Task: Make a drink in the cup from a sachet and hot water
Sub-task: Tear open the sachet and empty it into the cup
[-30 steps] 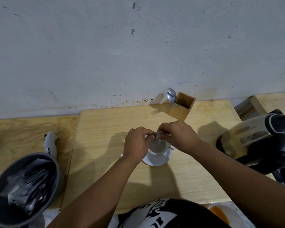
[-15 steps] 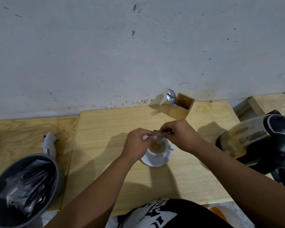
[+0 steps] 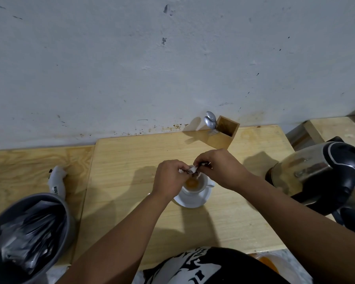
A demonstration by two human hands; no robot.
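Observation:
A white cup [image 3: 201, 186] stands on a white saucer [image 3: 201, 200] in the middle of the wooden table [image 3: 131, 156], with orange-brown powder on its bottom. Both hands meet just above its rim. My left hand [image 3: 169, 180] and my right hand [image 3: 221, 168] each pinch an end of a small crumpled sachet [image 3: 192, 170], held flat over the cup. Most of the sachet is hidden by my fingers.
A steel and black kettle [image 3: 320, 177] stands close at the right. A wooden holder [image 3: 223, 133] with spoons [image 3: 210, 120] sits by the wall. At the left are a grey bin [image 3: 27, 236] holding several dark sachets and a white handheld device [image 3: 56, 182].
The sachet was upright over the cup; now it lies pulled out flat between my hands. Powder shows in the cup. The hands have lifted slightly.

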